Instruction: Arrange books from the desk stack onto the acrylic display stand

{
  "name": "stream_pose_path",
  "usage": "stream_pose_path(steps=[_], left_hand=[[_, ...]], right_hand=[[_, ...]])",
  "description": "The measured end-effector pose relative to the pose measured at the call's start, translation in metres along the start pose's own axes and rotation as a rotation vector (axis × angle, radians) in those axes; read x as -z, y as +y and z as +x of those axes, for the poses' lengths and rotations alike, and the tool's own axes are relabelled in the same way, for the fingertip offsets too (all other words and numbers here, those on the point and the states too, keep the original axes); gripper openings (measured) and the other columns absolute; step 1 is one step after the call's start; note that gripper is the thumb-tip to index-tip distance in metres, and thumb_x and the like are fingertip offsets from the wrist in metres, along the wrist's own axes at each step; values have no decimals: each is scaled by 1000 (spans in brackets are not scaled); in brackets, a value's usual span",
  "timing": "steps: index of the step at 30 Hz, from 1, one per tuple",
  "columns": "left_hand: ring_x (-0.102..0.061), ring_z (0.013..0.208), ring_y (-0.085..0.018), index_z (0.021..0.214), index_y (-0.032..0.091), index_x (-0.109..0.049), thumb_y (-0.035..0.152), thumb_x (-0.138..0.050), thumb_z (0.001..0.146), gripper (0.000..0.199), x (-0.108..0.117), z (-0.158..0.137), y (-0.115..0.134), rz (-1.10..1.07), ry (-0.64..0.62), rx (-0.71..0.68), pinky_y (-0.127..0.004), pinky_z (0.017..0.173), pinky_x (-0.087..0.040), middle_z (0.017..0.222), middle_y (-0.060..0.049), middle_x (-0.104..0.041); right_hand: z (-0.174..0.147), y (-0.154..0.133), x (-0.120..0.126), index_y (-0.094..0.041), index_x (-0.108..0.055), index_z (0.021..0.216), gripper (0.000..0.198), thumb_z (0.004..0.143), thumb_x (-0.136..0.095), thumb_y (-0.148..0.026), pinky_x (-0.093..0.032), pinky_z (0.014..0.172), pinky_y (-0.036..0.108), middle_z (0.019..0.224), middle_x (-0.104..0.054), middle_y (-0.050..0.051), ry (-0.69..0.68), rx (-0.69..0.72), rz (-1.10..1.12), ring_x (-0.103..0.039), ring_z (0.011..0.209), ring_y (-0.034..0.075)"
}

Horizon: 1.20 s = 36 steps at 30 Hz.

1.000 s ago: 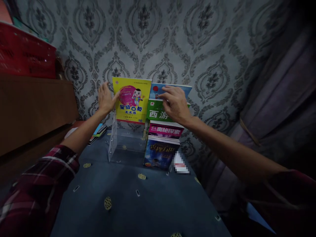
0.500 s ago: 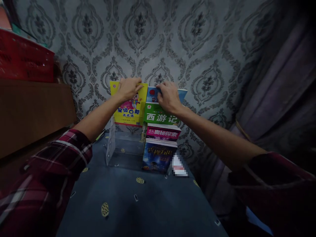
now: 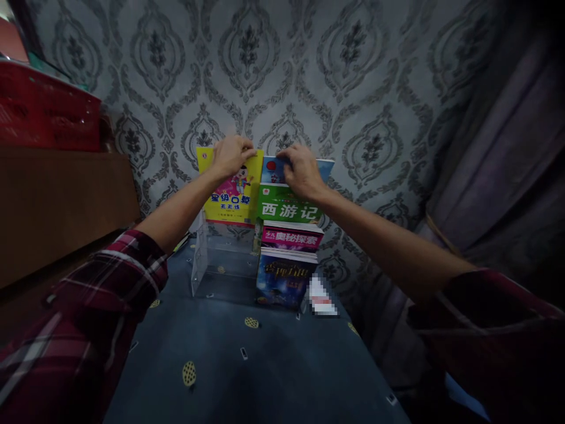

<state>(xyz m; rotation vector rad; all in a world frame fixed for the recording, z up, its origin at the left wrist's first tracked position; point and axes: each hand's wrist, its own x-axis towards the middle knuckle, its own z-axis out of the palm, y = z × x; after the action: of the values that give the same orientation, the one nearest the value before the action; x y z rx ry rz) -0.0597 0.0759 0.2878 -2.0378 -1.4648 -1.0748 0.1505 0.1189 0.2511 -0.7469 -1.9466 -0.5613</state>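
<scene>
My left hand (image 3: 233, 155) is closed over the top edge of a yellow book (image 3: 236, 209), which stands upright on the back left of a clear plastic book rack (image 3: 200, 254). At the back right, a blue book (image 3: 325, 169) rises behind a green book (image 3: 289, 207). Closed fingers of my right hand (image 3: 302, 168) bend over the blue book's top edge, and the palm covers part of its cover. In the rack's lower right tiers stand a pink-and-purple book (image 3: 289, 238) and several dark blue books (image 3: 282, 281).
The rack stands on a dark blue patterned tablecloth (image 3: 247, 377) against a wallpapered wall (image 3: 176, 76). To the left, a red basket (image 3: 48, 109) sits on a brown cabinet (image 3: 66, 212). A curtain (image 3: 485, 176) hangs on the right. A blurred-out white item (image 3: 322, 297) lies beside the rack.
The view has shifted slightly. Both hands stay at the tops of the same books, the left one a touch higher; the books look unmoved in the rack.
</scene>
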Motion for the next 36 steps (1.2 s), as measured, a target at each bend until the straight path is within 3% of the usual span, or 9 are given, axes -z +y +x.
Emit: stream_pose_path(steps=[14,23,28,32,36], left_hand=[[-62,109,-24,113,20,-71,43,-43,100,39,0,5,-7,103,-91,-155,-32,92,-44,111,-10,-72],[-62,114,-27,124,19,-64,46,-47,100,40,-4,7,-12,156,-88,-157,-38,100,-42,118,-12,-71],[-56,125,-31,131,21,-58,46,-53,98,42,5,1,-4,178,-87,-171,-47,108,-37,127,-14,-66],[-48,134,-32,137,23,-53,43,-49,99,43,27,-28,-9,208,61,-196,-50,112,-34,141,-13,-58],[-48,133,-29,137,29,-50,39,-38,102,38,30,-99,-54,187,196,-28,-44,115,-35,141,-10,-56]], right_hand=[[2,-7,3,-22,-66,107,29,89,-46,-13,-44,100,58,111,-66,13,-52,-16,-29,-57,109,33],[-7,-15,8,-27,-64,116,31,94,-43,-17,-46,99,56,113,-67,11,-5,18,-57,-55,114,32],[-16,-43,21,-28,-65,115,32,97,-41,-18,-47,98,55,116,-66,11,-20,16,-17,-55,118,32],[-66,-85,25,-26,-67,110,32,94,-43,-12,-46,103,56,122,-66,12,22,77,138,-56,122,31],[-175,-133,10,-25,-67,111,37,88,-45,-5,-51,99,55,121,-68,12,-143,243,410,-60,120,29]])
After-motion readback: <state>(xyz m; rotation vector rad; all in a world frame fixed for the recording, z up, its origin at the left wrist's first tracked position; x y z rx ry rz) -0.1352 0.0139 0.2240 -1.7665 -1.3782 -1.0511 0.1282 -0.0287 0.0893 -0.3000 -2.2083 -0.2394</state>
